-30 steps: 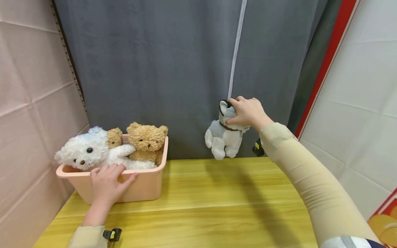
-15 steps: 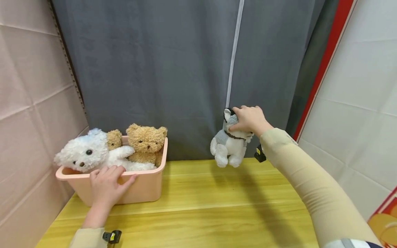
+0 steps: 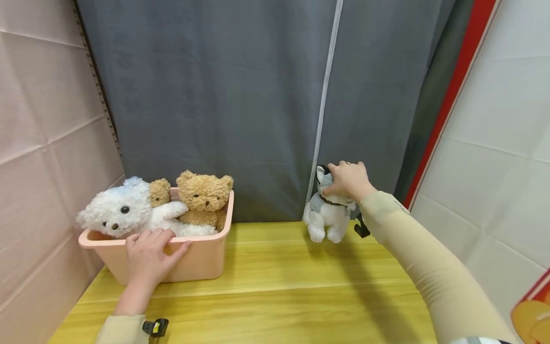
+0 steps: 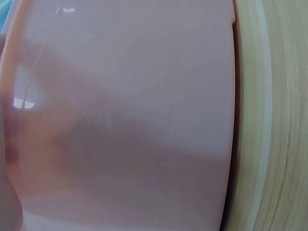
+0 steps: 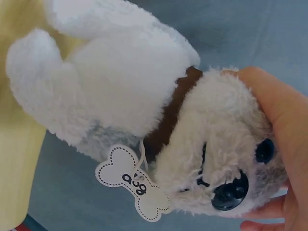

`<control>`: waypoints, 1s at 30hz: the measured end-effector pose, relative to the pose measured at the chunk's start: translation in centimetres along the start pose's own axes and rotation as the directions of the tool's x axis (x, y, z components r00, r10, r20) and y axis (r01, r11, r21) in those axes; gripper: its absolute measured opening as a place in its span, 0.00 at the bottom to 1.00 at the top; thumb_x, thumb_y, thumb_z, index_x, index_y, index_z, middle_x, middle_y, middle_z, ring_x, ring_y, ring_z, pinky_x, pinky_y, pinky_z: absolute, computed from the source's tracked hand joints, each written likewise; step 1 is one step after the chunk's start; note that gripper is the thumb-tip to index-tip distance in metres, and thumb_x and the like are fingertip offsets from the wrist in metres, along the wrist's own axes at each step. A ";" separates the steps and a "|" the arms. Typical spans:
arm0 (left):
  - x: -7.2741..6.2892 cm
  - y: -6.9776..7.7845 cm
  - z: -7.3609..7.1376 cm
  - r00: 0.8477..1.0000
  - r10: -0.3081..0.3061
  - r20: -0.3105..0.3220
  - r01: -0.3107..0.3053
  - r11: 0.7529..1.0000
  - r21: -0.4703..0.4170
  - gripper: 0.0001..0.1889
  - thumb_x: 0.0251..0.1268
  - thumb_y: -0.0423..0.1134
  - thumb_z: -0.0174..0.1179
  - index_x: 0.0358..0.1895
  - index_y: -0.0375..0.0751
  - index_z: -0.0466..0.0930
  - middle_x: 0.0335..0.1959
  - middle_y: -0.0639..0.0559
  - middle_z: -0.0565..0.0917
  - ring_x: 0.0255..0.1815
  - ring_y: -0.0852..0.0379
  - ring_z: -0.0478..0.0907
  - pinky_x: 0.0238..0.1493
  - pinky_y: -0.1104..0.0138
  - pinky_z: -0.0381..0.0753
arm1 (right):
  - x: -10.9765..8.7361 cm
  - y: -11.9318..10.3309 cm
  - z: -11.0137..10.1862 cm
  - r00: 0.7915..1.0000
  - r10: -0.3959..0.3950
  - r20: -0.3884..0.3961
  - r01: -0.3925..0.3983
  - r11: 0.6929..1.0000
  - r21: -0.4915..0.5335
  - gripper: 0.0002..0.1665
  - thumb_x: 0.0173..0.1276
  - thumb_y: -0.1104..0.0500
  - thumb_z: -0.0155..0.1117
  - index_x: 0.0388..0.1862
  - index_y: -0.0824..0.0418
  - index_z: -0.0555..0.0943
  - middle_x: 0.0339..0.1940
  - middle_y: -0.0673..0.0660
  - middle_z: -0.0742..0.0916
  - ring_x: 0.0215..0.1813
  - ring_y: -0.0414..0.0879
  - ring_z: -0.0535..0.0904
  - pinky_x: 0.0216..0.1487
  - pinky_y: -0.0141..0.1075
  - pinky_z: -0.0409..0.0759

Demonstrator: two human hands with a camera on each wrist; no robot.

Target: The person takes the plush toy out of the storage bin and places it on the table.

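My right hand point(image 3: 350, 180) grips a grey-and-white plush husky point(image 3: 333, 214) by its head, fingers over the top. In the right wrist view the plush dog's point(image 5: 130, 72) brown collar and a bone-shaped tag point(image 5: 132, 180) show. Its feet hang close over the back of the table. At the left, my left hand point(image 3: 148, 255) holds the front rim of a pink plastic bin point(image 3: 195, 260), with the fingertips hidden behind the rim. In the left wrist view the bin's wall point(image 4: 144, 96) fills most of the frame.
Inside the bin lie a white plush bear point(image 3: 124, 210), a brown teddy bear point(image 3: 204, 196) and another brown plush point(image 3: 160, 192), partly hidden. A wooden table point(image 3: 266, 306) runs back to a grey curtain point(image 3: 215, 95). Light panels stand at the left point(image 3: 38, 167) and right point(image 3: 494, 167).
My right hand has lowered the plush husky toward the table's back edge and carried it slightly right. The left hand has stayed on the bin's rim.
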State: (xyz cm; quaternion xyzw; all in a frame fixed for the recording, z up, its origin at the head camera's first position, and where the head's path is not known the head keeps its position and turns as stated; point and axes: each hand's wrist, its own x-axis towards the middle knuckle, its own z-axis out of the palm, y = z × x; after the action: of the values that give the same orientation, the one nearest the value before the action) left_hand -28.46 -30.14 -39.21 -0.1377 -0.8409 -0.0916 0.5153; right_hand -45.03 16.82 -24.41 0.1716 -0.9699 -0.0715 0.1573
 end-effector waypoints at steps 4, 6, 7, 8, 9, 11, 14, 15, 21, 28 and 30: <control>0.1 0.0 -0.2 1.000 0.007 -0.003 -0.007 1.000 0.003 0.27 0.58 0.68 0.53 0.27 0.45 0.76 0.20 0.53 0.74 0.24 0.50 0.66 0.39 0.47 0.58 | 0.1 -0.5 1.7 1.000 0.019 0.002 -0.020 1.000 0.001 0.44 0.51 0.37 0.65 0.62 0.61 0.73 0.51 0.68 0.80 0.50 0.63 0.77 0.50 0.65 0.66; 0.2 0.1 -0.3 1.000 0.009 -0.005 -0.009 1.000 0.005 0.28 0.59 0.69 0.51 0.27 0.44 0.76 0.20 0.53 0.74 0.24 0.50 0.66 0.39 0.47 0.58 | 0.3 -0.8 2.5 0.999 0.033 0.001 -0.033 0.999 -0.004 0.43 0.52 0.37 0.65 0.61 0.62 0.73 0.49 0.68 0.80 0.48 0.64 0.77 0.49 0.64 0.66; 0.2 0.1 -0.3 1.000 0.009 -0.004 -0.009 1.000 0.006 0.29 0.59 0.69 0.51 0.27 0.44 0.76 0.20 0.53 0.74 0.24 0.50 0.66 0.39 0.47 0.58 | 0.3 -0.9 2.9 0.999 0.040 -0.002 -0.040 0.999 -0.005 0.43 0.52 0.37 0.64 0.60 0.62 0.73 0.49 0.68 0.80 0.47 0.64 0.77 0.49 0.64 0.66; 0.2 0.1 -0.4 1.000 0.006 -0.002 -0.006 1.000 0.007 0.29 0.59 0.69 0.51 0.27 0.45 0.76 0.20 0.53 0.74 0.24 0.50 0.66 0.39 0.47 0.58 | 0.4 -1.0 3.3 0.999 0.048 -0.006 -0.048 0.999 -0.003 0.42 0.52 0.37 0.64 0.59 0.62 0.74 0.48 0.68 0.80 0.46 0.65 0.77 0.48 0.64 0.66; 0.2 0.1 -0.4 1.000 0.007 0.000 -0.007 1.000 0.011 0.29 0.59 0.69 0.51 0.27 0.45 0.76 0.20 0.53 0.74 0.24 0.50 0.66 0.39 0.47 0.59 | 0.4 -1.1 3.7 0.998 0.056 -0.009 -0.056 0.998 0.001 0.41 0.52 0.37 0.64 0.59 0.62 0.74 0.47 0.68 0.79 0.46 0.65 0.77 0.48 0.64 0.66; 0.2 0.1 -0.4 1.000 0.007 0.003 -0.007 1.000 0.013 0.29 0.59 0.69 0.50 0.27 0.45 0.76 0.20 0.53 0.74 0.24 0.50 0.66 0.39 0.47 0.59 | 0.4 -1.4 4.7 0.997 0.069 -0.018 -0.069 0.998 0.013 0.40 0.52 0.37 0.64 0.57 0.62 0.74 0.46 0.68 0.79 0.45 0.66 0.77 0.49 0.64 0.66; 0.1 0.2 -0.2 1.000 0.011 0.000 -0.011 1.000 0.017 0.30 0.60 0.71 0.49 0.27 0.45 0.76 0.20 0.54 0.74 0.24 0.50 0.66 0.39 0.48 0.59 | 0.1 -1.6 6.1 0.997 0.078 -0.022 -0.077 0.997 0.033 0.39 0.52 0.38 0.65 0.56 0.63 0.75 0.45 0.69 0.79 0.44 0.66 0.78 0.49 0.65 0.65; 0.0 0.3 -0.1 1.000 0.015 -0.005 -0.015 1.000 0.019 0.30 0.61 0.71 0.48 0.27 0.45 0.76 0.20 0.53 0.74 0.24 0.50 0.66 0.39 0.48 0.59 | 0.0 -1.7 6.6 0.997 0.078 -0.019 -0.077 0.996 0.035 0.40 0.52 0.37 0.66 0.55 0.63 0.75 0.44 0.69 0.79 0.43 0.66 0.78 0.49 0.65 0.65; -0.5 0.6 0.3 0.999 0.024 -0.034 -0.023 1.000 0.019 0.30 0.61 0.72 0.46 0.25 0.46 0.75 0.19 0.55 0.73 0.22 0.52 0.65 0.39 0.48 0.58 | -0.5 -2.2 8.9 0.997 0.074 -0.023 -0.073 0.997 0.028 0.41 0.52 0.35 0.68 0.53 0.63 0.75 0.42 0.67 0.78 0.38 0.66 0.78 0.48 0.64 0.67; -0.1 0.5 0.0 0.998 0.016 -0.053 -0.015 1.000 0.027 0.30 0.61 0.70 0.47 0.26 0.45 0.75 0.19 0.52 0.74 0.22 0.50 0.66 0.39 0.47 0.58 | 0.7 -2.4 8.7 0.998 0.057 0.039 -0.059 0.996 0.060 0.47 0.55 0.28 0.60 0.60 0.62 0.75 0.50 0.68 0.78 0.47 0.66 0.77 0.52 0.65 0.63; 0.2 0.4 0.0 0.998 0.016 -0.052 -0.015 0.999 0.033 0.29 0.61 0.70 0.47 0.26 0.45 0.75 0.19 0.52 0.75 0.22 0.50 0.66 0.39 0.47 0.58 | 1.1 -2.1 8.2 0.993 0.067 0.101 -0.077 0.992 0.099 0.51 0.58 0.24 0.53 0.66 0.61 0.72 0.58 0.69 0.76 0.55 0.68 0.74 0.56 0.67 0.58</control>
State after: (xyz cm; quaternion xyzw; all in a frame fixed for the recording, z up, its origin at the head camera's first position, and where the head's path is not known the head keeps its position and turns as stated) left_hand -28.41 -29.72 -39.05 -0.1334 -0.8273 -0.0774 0.5401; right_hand -48.11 15.18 -32.19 0.1406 -0.9844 -0.0241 0.1032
